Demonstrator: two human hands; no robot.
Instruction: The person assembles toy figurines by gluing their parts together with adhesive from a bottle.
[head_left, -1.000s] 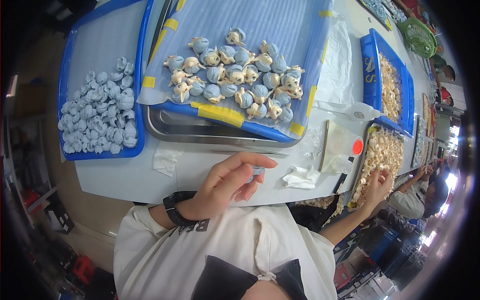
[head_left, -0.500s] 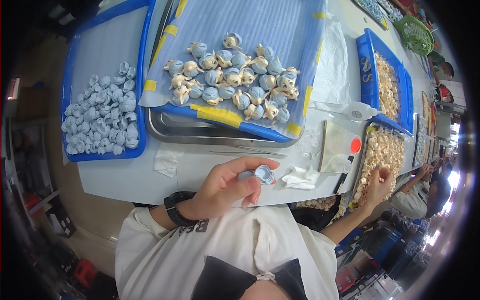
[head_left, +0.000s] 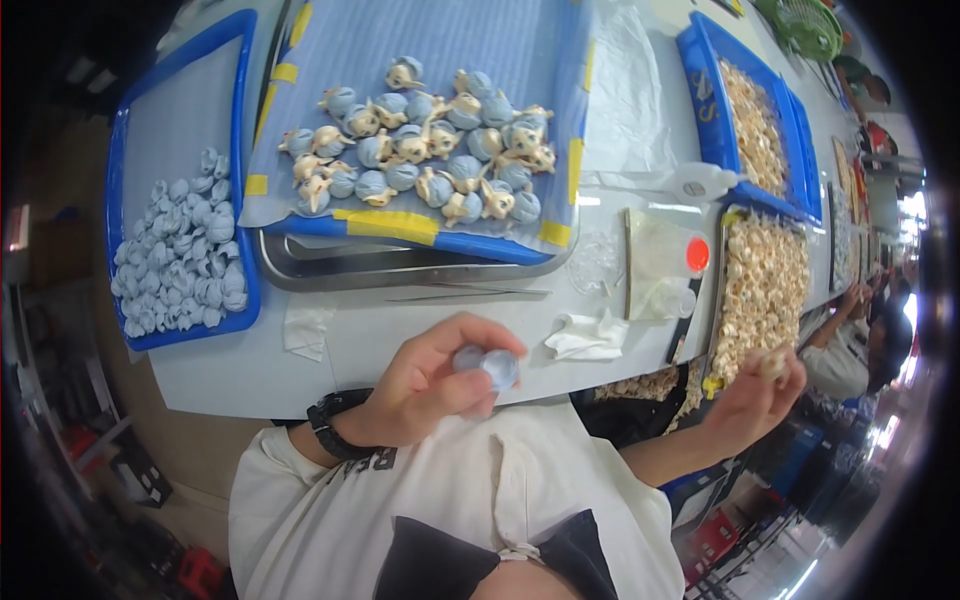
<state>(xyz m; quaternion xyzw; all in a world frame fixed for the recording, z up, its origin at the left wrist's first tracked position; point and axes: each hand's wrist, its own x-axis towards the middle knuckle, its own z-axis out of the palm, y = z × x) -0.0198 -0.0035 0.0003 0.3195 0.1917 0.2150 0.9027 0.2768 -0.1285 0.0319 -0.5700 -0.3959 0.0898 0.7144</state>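
Note:
My left hand (head_left: 435, 380) is closed around a light-blue hollow doll-hair shell (head_left: 500, 369), its hollow side facing up; a second blue piece sits against it, partly hidden by the fingers. On the right, my right hand (head_left: 750, 405) pinches a small cream doll-head part (head_left: 773, 365), slightly blurred. That hand is just off the near edge of a tray of cream parts (head_left: 757, 290). Beyond my left hand, several doll heads (head_left: 410, 145) with blue hair and pointed ears rest on a sheet-lined tray (head_left: 385, 228) edged with yellow tape.
At far left stands a blue tray (head_left: 251, 200) heaped with blue hair shells (head_left: 185, 250). Metal tweezers (head_left: 470, 290), crumpled tissue (head_left: 585, 336), a red-capped container (head_left: 670, 252) and a white bottle (head_left: 700, 182) lie between the trays. A blue bin (head_left: 712, 110) holds more cream parts. Other people work farther right.
My right hand has lifted out of the cream parts toward me, now with one part in its fingers. My left hand has tilted the blue shell upward. The whole view has shifted slightly.

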